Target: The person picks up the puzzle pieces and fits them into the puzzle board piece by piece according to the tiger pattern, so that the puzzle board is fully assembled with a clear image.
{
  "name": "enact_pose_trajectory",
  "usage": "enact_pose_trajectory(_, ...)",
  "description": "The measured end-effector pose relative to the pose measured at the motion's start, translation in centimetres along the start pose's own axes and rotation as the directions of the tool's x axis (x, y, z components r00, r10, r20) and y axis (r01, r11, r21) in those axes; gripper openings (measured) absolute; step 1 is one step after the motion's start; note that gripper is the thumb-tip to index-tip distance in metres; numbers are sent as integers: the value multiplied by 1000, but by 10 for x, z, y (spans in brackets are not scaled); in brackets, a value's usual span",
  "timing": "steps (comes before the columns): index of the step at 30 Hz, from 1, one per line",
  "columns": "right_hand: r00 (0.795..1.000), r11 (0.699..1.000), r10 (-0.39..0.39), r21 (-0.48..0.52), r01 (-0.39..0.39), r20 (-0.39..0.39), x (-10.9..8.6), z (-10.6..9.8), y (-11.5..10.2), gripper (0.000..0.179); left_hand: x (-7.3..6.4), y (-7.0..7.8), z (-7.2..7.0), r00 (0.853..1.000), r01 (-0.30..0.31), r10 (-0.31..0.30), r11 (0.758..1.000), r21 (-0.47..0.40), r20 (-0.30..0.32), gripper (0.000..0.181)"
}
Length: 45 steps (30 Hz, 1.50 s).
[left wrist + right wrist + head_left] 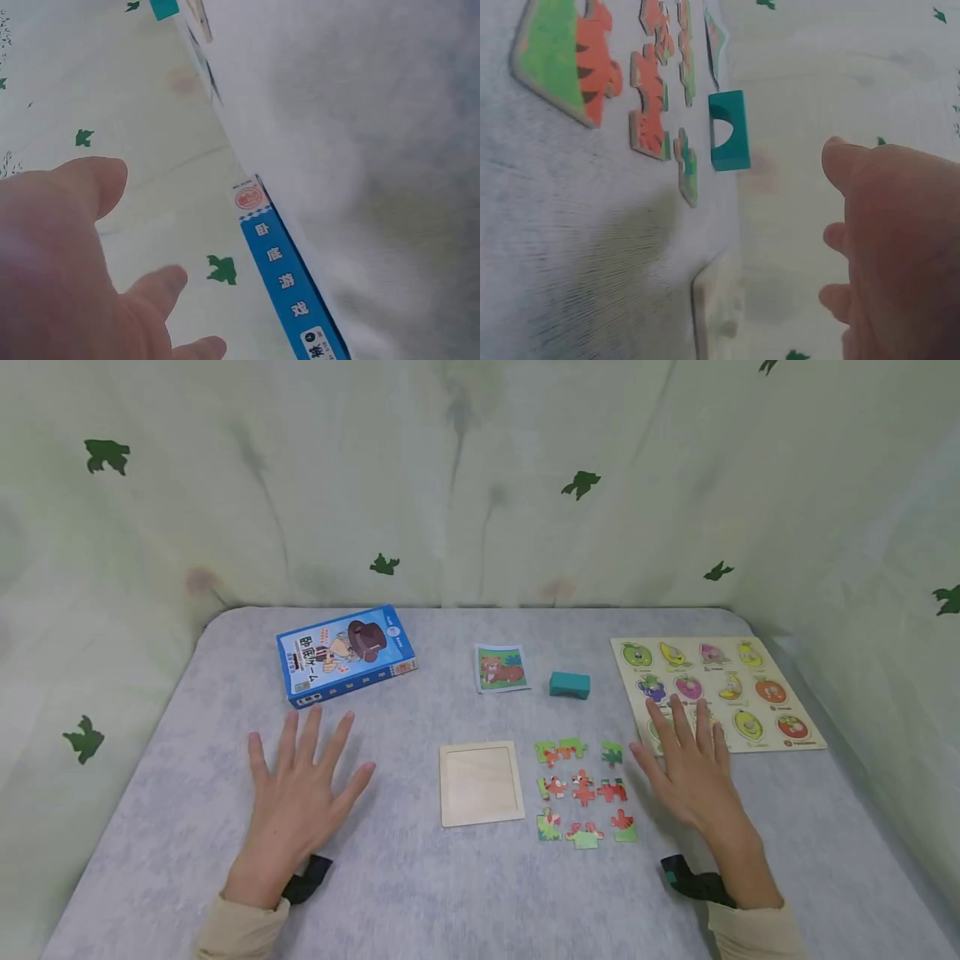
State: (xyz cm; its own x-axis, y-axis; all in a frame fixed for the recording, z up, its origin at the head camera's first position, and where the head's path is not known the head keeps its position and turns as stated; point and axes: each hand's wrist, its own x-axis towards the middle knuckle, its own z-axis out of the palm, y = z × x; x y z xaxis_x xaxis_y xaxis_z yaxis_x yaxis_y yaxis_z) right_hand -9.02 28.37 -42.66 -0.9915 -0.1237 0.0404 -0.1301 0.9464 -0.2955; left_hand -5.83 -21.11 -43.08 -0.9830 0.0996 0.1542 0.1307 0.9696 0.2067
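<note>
Staged-looking booth: pale curtain [337,460] with green leaf shapes [107,456] on three sides of grey table [420,902]; wider setting unclear.

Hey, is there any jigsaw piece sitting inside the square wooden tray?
No, the wooden tray is bare, and the jigsaw pieces lie apart from it, to its right.

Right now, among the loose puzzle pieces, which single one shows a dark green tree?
The rightmost puzzle piece in the top row, seen from the head camera. Its tree sets it apart; the other pieces show orange patches.
</note>
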Motion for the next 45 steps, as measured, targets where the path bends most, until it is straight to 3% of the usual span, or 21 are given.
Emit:
enact_pose_trajectory(6,996,995,-86,54,86,11,12,-4,-11,78,9,6,-4,998,-61,64,992,-112,27,80)
enact_pose_trajectory(10,987,984,-158,88,157,-2,19,-3,-20,75,15,13,-3,994,-93,104,973,-212,41,82)
enact_pose_trajectory(13,981,974,-195,122,192,11,24,-2,-28,72,17,20,1,991,-79,108,951,-299,82,84)
enact_pose_trajectory(17,972,962,-230,162,219,52,32,0,-38,71,17,29,9,985,-26,94,910,-415,144,85)
enact_pose_trajectory(20,961,950,-265,192,247,74,37,4,-45,70,17,36,16,983,15,83,856,-517,165,82)
enact_pose_trajectory(24,944,926,-319,239,291,86,43,12,-52,63,18,42,25,981,18,104,790,-613,163,78)
enact_pose_trajectory(30,914,897,-393,261,357,100,49,23,-59,51,18,45,38,974,-17,160,760,-649,162,77)
enact_pose_trajectory(33,906,894,-407,257,368,116,53,28,-61,49,17,45,45,972,-54,189,764,-642,143,77)
enact_pose_trajectory(38,898,898,-416,225,379,147,57,34,-64,44,16,43,54,954,-163,277,807,-568,119,83)
enact_pose_trajectory(45,873,885,-456,197,422,172,58,35,-66,41,14,44,53,922,-237,348,854,-463,171,93)
